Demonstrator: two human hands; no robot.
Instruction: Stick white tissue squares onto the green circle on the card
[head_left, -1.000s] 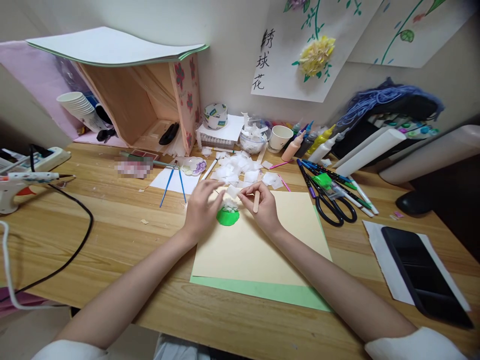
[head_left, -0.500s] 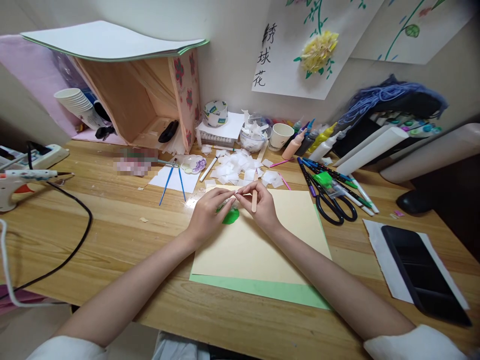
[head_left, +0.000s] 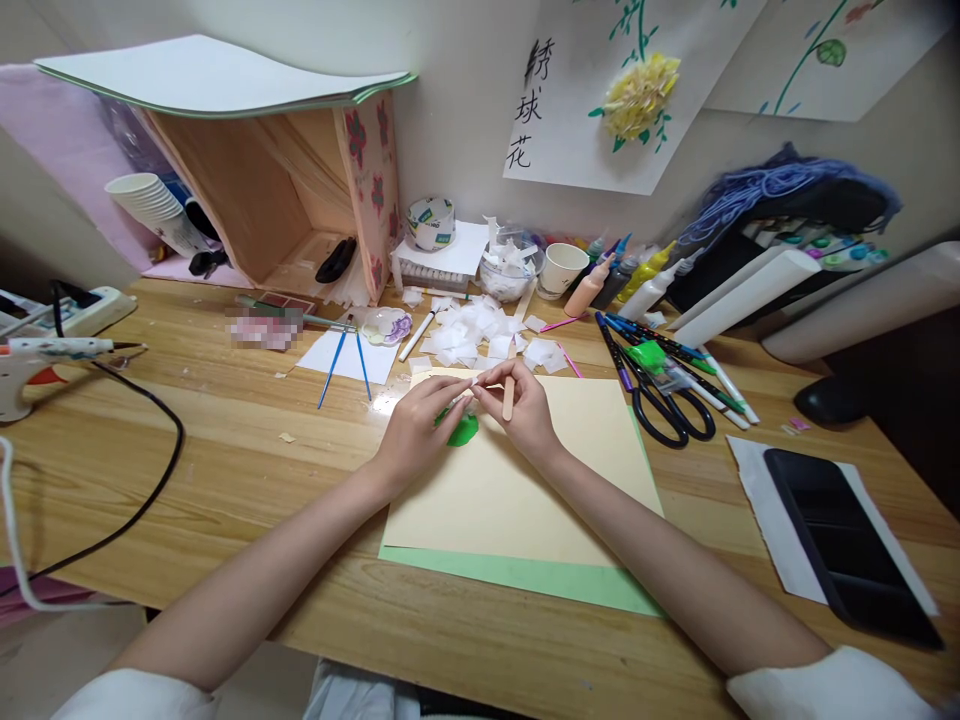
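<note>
Over the cream sheet of paper point(head_left: 540, 510), the fingertips of my left hand point(head_left: 411, 428) and my right hand point(head_left: 529, 412) meet. Between them is a small white paper piece point(head_left: 474, 383), mostly covered by the fingers. A wooden craft stick point(head_left: 508, 400) is also tucked in my right hand, pointing down and toward me. Just below the left fingers, a bright green round patch point(head_left: 465, 431) shows on the cream sheet, partly hidden by that hand. Loose white paper squares point(head_left: 472, 330) are heaped just beyond both hands.
Right of the sheet are black-handled scissors point(head_left: 660, 425), markers and a phone point(head_left: 847, 550). Paint bottles point(head_left: 589, 287) and a paper cup point(head_left: 562, 270) stand at the back. To the left are brushes point(head_left: 332, 370), a glue gun point(head_left: 45, 370) with its cable and an open box point(head_left: 262, 210).
The hands keep nearly the same pinch, with the craft stick in place. The whole view has shifted very slightly.
</note>
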